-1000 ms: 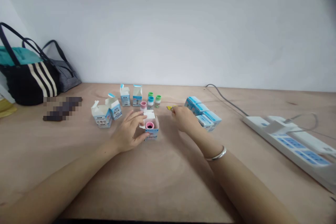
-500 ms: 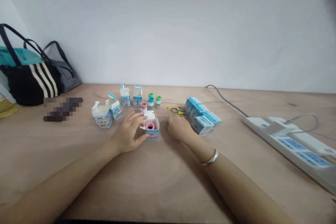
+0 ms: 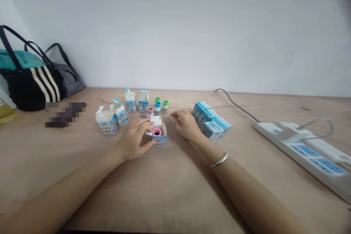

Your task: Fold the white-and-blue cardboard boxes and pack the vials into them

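Bright, even light, soft shadows

A dark object (image 3: 65, 114), pixelated past all telling.

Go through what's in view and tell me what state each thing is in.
Left hand: touching front carton
Front carton: open, pink-capped bottle inside
Right hand: cupped, beside blue cartons
Blue cartons: closed, grouped together
Rear cartons: open, flaps up
Loose bottles: upright, capped
Power strip: plug inserted
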A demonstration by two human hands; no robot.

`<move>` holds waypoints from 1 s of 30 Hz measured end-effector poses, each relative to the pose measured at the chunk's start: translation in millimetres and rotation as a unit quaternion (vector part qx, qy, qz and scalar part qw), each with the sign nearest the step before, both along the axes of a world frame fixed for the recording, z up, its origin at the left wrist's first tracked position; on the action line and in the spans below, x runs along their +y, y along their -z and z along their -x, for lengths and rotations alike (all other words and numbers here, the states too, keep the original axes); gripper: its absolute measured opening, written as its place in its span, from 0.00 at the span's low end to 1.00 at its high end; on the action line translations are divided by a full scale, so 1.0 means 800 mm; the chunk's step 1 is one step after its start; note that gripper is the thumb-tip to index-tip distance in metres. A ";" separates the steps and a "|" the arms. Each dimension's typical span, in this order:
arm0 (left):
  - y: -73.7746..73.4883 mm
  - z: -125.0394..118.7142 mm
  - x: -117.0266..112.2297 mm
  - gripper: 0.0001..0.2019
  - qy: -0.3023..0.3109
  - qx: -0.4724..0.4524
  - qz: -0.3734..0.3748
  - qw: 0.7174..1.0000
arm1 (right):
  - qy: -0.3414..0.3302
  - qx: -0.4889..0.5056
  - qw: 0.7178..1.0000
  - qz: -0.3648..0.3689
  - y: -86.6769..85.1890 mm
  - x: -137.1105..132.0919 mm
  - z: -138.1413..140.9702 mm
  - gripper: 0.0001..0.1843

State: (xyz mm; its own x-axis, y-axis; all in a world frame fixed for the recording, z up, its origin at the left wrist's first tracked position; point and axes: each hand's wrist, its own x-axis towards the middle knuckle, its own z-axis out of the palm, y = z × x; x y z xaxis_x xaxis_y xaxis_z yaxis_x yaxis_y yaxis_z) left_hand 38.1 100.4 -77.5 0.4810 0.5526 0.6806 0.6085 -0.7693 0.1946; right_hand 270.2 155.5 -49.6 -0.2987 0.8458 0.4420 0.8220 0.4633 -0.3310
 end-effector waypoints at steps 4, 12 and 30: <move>0.002 0.000 0.001 0.15 0.004 0.002 -0.002 1.000 | -0.141 0.370 0.913 0.096 -0.030 -0.024 0.013 0.08; -0.003 -0.001 0.000 0.16 0.010 0.044 -0.020 0.999 | -0.189 0.469 0.833 0.224 -0.053 -0.065 0.044 0.10; 0.000 -0.001 0.000 0.19 0.000 0.034 -0.020 0.999 | -0.024 0.492 0.844 0.210 -0.028 -0.069 0.059 0.11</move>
